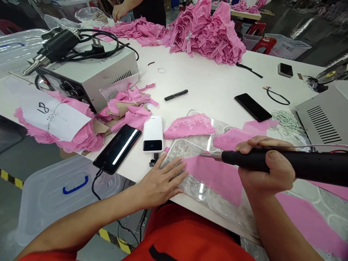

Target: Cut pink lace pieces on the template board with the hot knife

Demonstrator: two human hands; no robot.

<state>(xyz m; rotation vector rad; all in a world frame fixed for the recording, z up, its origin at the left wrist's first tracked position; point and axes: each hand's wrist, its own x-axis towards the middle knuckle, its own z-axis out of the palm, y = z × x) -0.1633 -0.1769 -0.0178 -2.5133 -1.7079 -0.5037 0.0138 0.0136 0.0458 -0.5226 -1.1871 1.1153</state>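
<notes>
My left hand (162,180) lies flat with its fingers spread, at the left edge of a pink fabric piece (214,175) on a grey patterned mat (182,148). In my right hand (268,166) is a black handheld tool (304,165), fingers wrapped round it. Its pointed metal tip (210,155) is over the upper edge of that fabric; whether it touches cannot be told. Two pink lace pieces, one on the left (190,125) and one partly behind the tool (231,138), lie farther back on the mat.
A white power bank (152,128) and a phone (118,148) lie left of the mat. Behind them stand a grey box machine (103,72) and a numbered pink bundle (81,139). A pink heap (203,32) lies at the back, near another person's hand (119,11).
</notes>
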